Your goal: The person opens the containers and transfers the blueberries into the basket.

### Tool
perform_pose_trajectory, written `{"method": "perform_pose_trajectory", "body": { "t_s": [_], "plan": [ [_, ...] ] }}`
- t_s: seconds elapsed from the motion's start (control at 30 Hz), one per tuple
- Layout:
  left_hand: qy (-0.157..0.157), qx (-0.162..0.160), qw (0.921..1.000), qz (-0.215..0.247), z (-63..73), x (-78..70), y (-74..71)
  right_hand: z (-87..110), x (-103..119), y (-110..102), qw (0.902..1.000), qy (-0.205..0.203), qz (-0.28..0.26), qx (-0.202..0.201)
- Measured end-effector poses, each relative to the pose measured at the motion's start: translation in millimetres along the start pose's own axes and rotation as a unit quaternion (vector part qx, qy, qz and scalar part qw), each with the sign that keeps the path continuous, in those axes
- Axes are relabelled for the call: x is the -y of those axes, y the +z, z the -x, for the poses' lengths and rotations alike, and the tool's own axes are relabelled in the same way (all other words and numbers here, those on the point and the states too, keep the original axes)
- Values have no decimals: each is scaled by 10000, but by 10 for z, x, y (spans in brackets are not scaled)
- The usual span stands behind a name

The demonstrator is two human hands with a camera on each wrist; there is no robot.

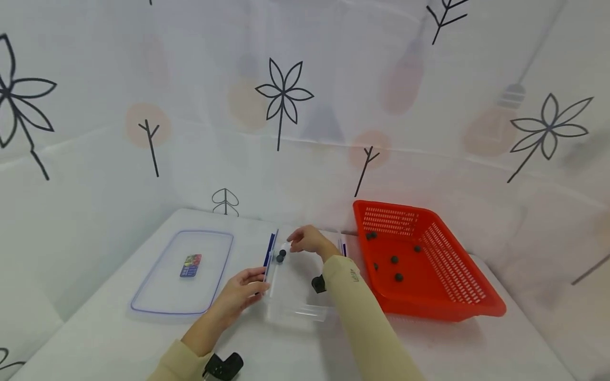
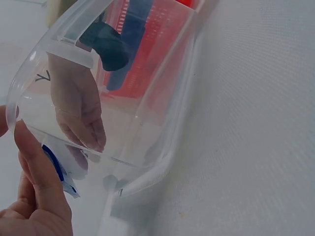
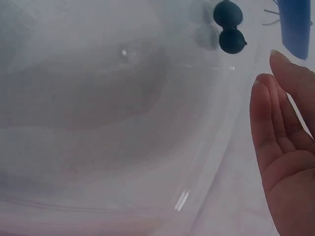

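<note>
A clear plastic box (image 1: 300,311) with blue side clips (image 1: 270,248) stands on the table in the head view. My left hand (image 1: 240,290) grips its left rim; in the left wrist view the thumb and a finger (image 2: 30,142) pinch that edge. Inside the box, near the left wall, lie two small dark balls (image 1: 280,258), side by side. Over the far part of the box is my right hand (image 1: 311,241), holding nothing. The right wrist view has its fingers (image 3: 262,105) loosely bent, a short way from the two balls.
To the right stands a red slotted basket (image 1: 424,311) with several dark balls (image 1: 398,277) scattered on its bottom. A clear lid (image 1: 162,288) with a blue rim and a colourful label lies at the left. Behind the table (image 1: 281,349) hangs a patterned white cloth (image 1: 200,153).
</note>
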State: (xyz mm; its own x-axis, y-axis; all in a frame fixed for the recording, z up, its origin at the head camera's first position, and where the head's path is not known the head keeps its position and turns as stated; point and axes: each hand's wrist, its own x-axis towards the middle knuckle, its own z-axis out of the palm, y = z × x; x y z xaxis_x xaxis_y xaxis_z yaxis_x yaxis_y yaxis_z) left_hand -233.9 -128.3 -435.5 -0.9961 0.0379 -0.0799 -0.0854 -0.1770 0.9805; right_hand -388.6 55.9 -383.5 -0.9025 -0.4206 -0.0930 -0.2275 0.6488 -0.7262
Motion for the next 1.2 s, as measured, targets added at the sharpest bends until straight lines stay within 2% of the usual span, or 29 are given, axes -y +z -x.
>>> {"method": "perform_pose_trajectory", "body": {
  "t_s": [0.17, 0.33, 0.43, 0.6, 0.8, 1.2],
  "plan": [
    [19, 33, 10000, 25, 2, -23, 36, -15, 10, 60, 9945, -163, 968, 363],
    [9, 40, 9999, 127, 21, -43, 50, -13, 19, 126, 9840, -362, 1575, 756],
    [24, 36, 9999, 136, 33, -60, 47, -22, 25, 147, 9794, -401, 1803, 821],
    [25, 26, 9999, 130, 33, -78, 38, -58, 28, 159, 9775, -232, 1960, 751],
    [14, -2, 9999, 114, 31, -92, 26, -85, 38, 182, 9787, -44, 1894, 793],
    [-64, -113, 9999, 31, 27, -71, 19, 66, 106, 122, 9728, 479, 2101, 853]
  ]
}}
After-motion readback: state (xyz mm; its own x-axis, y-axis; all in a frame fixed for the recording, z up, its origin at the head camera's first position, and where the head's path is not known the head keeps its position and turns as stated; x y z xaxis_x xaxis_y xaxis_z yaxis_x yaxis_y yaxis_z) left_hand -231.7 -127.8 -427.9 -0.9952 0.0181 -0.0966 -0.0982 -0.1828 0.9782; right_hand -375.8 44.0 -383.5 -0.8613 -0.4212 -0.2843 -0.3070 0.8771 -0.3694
